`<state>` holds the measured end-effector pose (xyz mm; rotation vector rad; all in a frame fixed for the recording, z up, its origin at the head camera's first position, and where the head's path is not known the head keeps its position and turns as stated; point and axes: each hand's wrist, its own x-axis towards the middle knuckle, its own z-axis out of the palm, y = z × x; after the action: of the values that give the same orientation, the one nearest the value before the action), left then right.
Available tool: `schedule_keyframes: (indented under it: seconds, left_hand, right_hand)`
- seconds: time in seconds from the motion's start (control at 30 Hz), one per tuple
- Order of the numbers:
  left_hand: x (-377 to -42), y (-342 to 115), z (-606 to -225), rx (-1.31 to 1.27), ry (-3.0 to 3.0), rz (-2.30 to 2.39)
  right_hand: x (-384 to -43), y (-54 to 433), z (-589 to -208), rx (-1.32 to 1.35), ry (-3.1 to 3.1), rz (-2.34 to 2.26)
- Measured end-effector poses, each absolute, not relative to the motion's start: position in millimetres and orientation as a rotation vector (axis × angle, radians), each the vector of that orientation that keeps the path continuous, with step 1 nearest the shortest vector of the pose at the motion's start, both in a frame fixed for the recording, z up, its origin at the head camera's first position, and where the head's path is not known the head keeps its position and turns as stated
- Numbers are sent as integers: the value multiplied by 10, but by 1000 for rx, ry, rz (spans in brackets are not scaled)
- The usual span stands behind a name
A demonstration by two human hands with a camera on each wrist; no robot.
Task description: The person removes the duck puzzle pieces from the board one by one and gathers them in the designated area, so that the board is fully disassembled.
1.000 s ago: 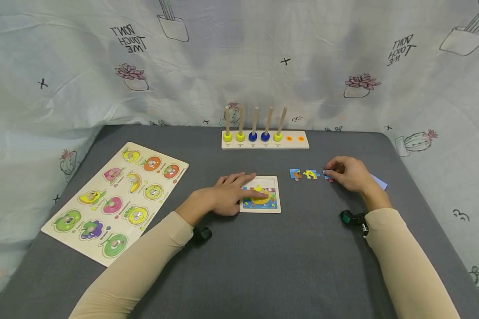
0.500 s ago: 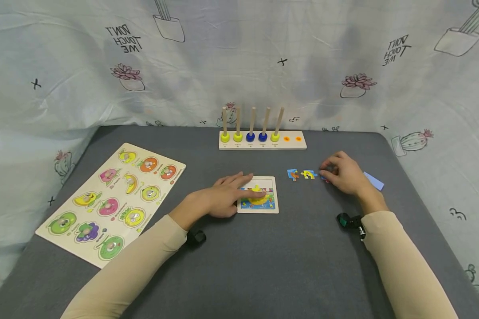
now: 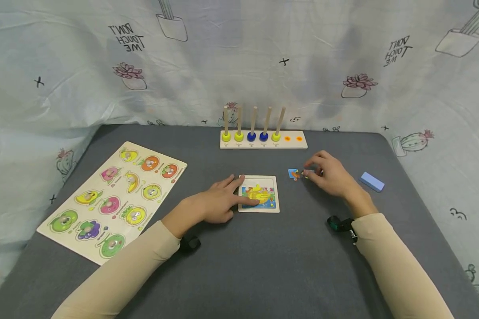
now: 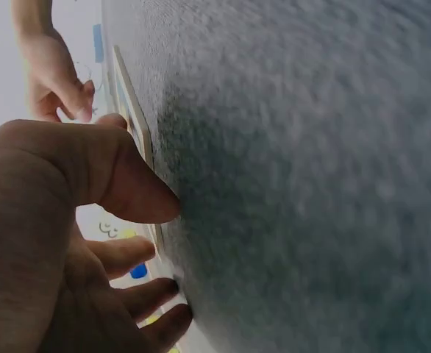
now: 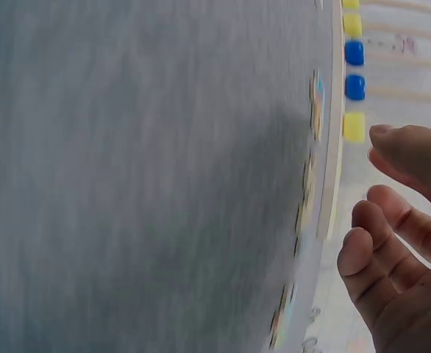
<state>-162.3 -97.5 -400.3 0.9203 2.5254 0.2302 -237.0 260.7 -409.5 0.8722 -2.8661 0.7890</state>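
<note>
A small framed jigsaw puzzle [image 3: 259,204] with a yellow duck-like picture lies mid-table in the head view. My left hand [image 3: 219,201] rests at its left side, fingers extended, the index finger reaching over the picture. To the right, a loose blue-and-orange puzzle piece [image 3: 293,173] lies flat. My right hand [image 3: 329,175] is close above the neighbouring piece, partly covering it, with loosely bent fingers. In the right wrist view several puzzle pieces [image 5: 317,107] lie in a row on the table, while thumb and fingers stand apart with nothing between them.
A wooden fruit puzzle board [image 3: 117,195] lies at the left, partly under the left forearm. At the back stands a wooden peg board [image 3: 263,145] with yellow and blue rings on several pegs. A light blue block [image 3: 372,181] lies right of the right hand. Behind hangs a printed curtain [image 3: 239,57].
My right hand has moved left along the row of pieces, uncovering the blue block. My left hand has shifted slightly left, its index finger drawn back over the duck picture.
</note>
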Motion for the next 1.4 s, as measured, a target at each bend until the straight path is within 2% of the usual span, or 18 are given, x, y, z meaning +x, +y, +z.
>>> schedule_keyframes:
  seconds: [0.33,0.67,1.4]
  left_hand:
    - [-1660,-1078,-3978,948,2510,238]
    - [-1678,-1028,-3993,961,2491,130]
    - [-1660,-1114,-4036,925,2460,231]
  right_hand:
    - [-2356,2244,-4021,1028,-2860,856]
    - [-2231,2012,-4128,1132,-2871,930]
    - [-2160,1433,-4168,1419,-2823,1097]
